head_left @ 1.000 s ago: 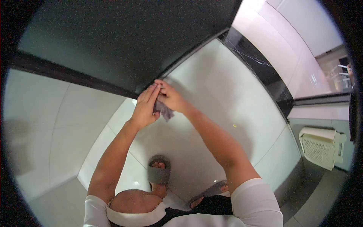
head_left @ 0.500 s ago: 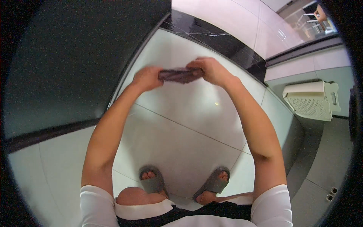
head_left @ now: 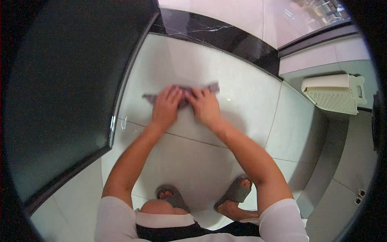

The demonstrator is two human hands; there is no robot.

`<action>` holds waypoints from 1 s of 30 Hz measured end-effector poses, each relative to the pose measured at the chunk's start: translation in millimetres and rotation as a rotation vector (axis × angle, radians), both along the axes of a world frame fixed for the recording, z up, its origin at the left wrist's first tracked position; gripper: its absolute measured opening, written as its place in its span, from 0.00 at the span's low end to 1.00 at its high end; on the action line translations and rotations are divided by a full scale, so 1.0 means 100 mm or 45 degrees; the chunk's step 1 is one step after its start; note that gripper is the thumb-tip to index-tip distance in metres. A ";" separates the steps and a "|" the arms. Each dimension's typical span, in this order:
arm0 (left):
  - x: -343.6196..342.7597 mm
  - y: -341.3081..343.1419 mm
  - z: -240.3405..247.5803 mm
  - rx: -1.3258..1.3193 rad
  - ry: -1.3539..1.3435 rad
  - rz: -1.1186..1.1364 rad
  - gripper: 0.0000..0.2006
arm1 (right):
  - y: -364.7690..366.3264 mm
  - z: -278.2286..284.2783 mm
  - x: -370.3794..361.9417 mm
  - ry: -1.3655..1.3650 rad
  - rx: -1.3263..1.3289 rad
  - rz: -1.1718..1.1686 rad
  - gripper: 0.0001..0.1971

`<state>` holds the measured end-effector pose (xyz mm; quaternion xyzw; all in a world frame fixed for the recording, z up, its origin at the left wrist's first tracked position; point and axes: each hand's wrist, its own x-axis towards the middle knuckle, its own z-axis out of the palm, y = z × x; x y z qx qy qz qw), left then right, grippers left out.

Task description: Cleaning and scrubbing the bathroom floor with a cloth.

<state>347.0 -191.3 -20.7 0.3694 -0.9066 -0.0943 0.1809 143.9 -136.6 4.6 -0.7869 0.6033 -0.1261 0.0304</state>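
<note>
A dark purplish-grey cloth [head_left: 184,92] lies spread on the white tiled floor, its two corners sticking out at either side. My left hand [head_left: 166,107] rests on its left part with the fingers stretched forward over it. Close beside it, my right hand [head_left: 204,108] lies on the right part of the same cloth, fingers also extended and slightly blurred. Both hands are open and press from above, the fingertips nearly meeting in the middle. The cloth's underside and the part below my palms are hidden.
A dark framed panel [head_left: 80,80] stands at the left. Black marble edging [head_left: 217,34] crosses the far side. A cream perforated plastic piece [head_left: 332,92] sits on the ledge at right, above a grey cabinet [head_left: 346,169]. My slippered feet [head_left: 238,191] are nearby.
The cloth, held up stretched between both hands before, is now down on the floor. My hands have come closer together and changed from gripping its ends to lying on top.
</note>
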 end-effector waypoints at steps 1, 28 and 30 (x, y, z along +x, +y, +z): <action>0.12 0.30 0.09 -0.026 -0.082 -0.040 0.24 | 0.32 0.05 0.06 -0.009 -0.021 0.032 0.24; -2.14 -0.43 0.26 -0.186 0.001 -0.488 0.26 | 0.46 0.03 -1.94 0.016 -0.132 -0.607 0.20; -2.38 -0.09 0.18 -0.202 -0.088 -0.440 0.27 | 0.83 -0.01 -1.97 0.004 -0.061 -0.724 0.23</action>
